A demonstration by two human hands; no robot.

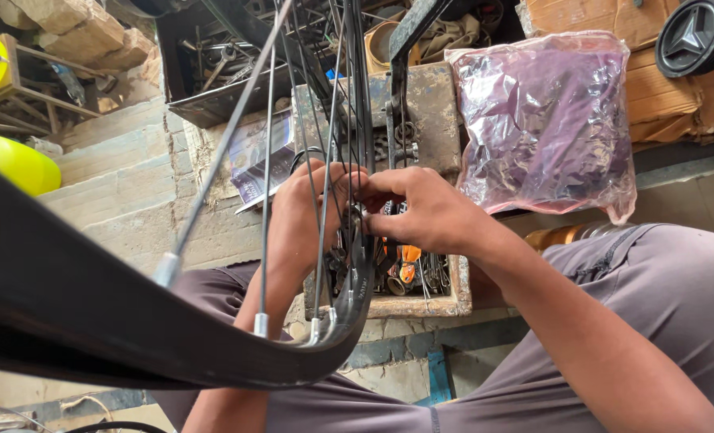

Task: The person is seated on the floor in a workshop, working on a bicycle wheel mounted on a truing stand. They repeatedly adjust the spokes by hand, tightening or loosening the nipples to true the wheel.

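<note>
Hands — I'm pinching both, left hand (297, 210) and right hand (429, 212), on spokes (325, 200) | wheel rim (213, 353) is lying across my lap | plastic bag (545, 120) is sitting beyond.

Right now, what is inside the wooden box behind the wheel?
The wooden box holds small metal tools and an orange-handled piece. The hands, left and right, and the wheel rim cover the rest.

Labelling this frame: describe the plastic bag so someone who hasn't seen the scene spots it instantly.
Start at the spoked bicycle wheel filling the left and centre, where both hands meet among the spokes. Look up and right of the right hand: a bulging clear plastic bag leans there, in front of brown cardboard. It alone is glossy and see-through, with a dark purplish bundle inside.
</note>
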